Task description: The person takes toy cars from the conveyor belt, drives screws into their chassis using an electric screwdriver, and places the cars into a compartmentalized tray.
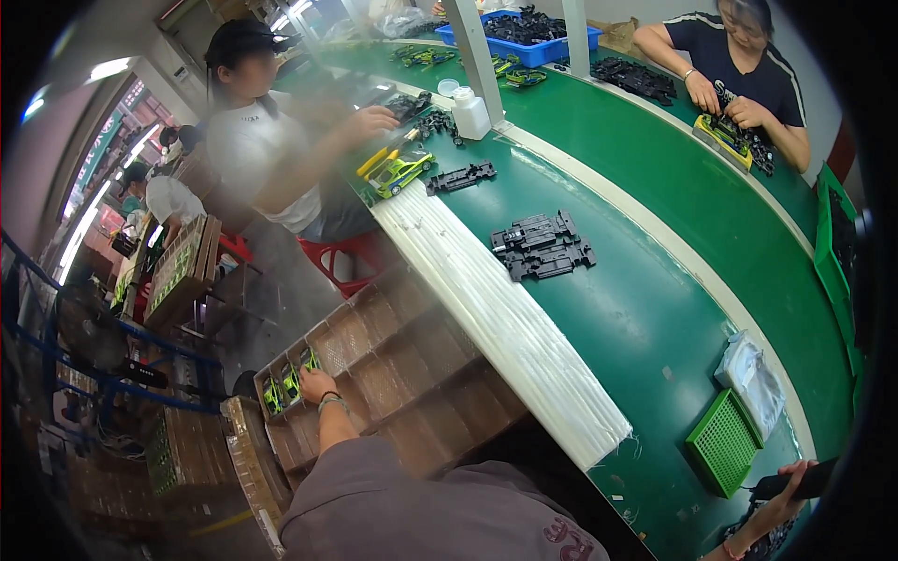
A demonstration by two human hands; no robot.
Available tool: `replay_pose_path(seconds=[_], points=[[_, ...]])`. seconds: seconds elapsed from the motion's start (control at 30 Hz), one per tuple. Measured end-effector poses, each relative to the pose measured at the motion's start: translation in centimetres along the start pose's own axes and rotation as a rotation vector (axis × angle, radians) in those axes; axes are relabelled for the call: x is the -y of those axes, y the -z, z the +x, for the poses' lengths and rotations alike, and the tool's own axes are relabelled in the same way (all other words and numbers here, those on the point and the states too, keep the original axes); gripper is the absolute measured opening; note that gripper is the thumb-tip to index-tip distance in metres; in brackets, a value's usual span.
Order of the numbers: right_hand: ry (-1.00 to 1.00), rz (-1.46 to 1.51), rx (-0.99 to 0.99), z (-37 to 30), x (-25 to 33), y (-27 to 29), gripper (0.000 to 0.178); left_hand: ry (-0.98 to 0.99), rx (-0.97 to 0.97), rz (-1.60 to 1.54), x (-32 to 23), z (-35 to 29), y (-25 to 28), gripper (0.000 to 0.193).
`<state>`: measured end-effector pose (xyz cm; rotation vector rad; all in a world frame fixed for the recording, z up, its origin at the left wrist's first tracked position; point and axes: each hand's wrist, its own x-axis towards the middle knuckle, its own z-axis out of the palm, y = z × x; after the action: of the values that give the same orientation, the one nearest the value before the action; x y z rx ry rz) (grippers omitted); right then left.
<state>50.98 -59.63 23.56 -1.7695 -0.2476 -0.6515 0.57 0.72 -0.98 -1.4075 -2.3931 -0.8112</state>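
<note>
Left hand (pixel 318 385) is in the divided cardboard box (pixel 382 400), lower left: green toy cars (pixel 272 395) in its far-left cells, fingertips at the nearest. Can't tell if that grip is clamped. Right hand (pixel 796 482), lower right: grip closed around a dark object (pixel 816 480), probably a tool; rim shading hides it. Blue bin (pixel 541 55), top centre: heaped black parts (pixel 526 26).

Head-worn fisheye, looking down, wide over green workbench (pixel 636 327)
</note>
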Motion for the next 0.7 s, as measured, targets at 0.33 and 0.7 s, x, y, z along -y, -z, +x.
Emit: replay_pose_path(seconds=[0.33,0.7], points=[[0.015,-0.035,0.003,0.1,-0.7,0.5,0.021,0.025,0.030,-0.012,-0.2,-0.1,0.4,0.030],[0.023,-0.060,0.020,0.3,-1.6,1.0,0.023,0.035,0.066,-0.008,-0.1,0.2,0.3,0.031]])
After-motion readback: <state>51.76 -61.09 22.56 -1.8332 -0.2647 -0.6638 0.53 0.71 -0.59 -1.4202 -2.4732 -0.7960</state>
